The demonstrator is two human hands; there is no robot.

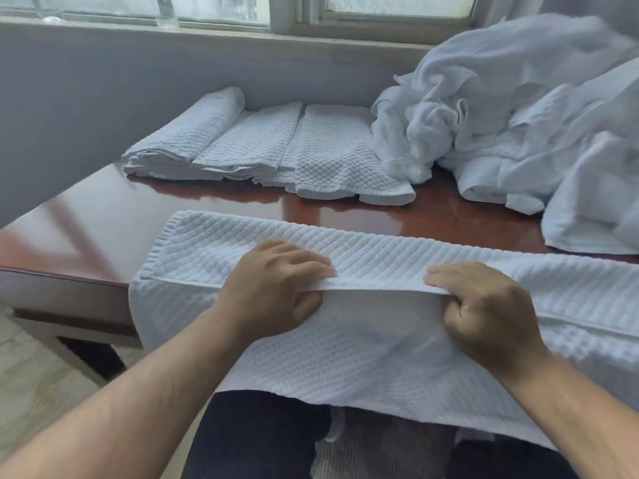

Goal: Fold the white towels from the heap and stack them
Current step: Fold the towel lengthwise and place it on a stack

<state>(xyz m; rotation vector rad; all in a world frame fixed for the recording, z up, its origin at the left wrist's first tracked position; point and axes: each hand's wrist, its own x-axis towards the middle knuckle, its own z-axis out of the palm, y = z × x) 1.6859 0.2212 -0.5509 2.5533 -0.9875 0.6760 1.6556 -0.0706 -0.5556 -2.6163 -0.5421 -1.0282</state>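
Head view: low in the frame, the folded edge of a towel point(345, 243) is pinched by the left hand point(276, 281) and the right hand point(484, 305), fingers above, thumbs beneath. The towel is draped over the near edge of the table point(103, 216), lower centre. It is judged soft, light and limp, best gripped along its hems. Folded towels point(262, 146) are seen upper centre, the heap point(518, 115) upper right.

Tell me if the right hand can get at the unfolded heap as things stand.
Probably yes: nothing stands between the right hand and the heap, though it grips the towel.
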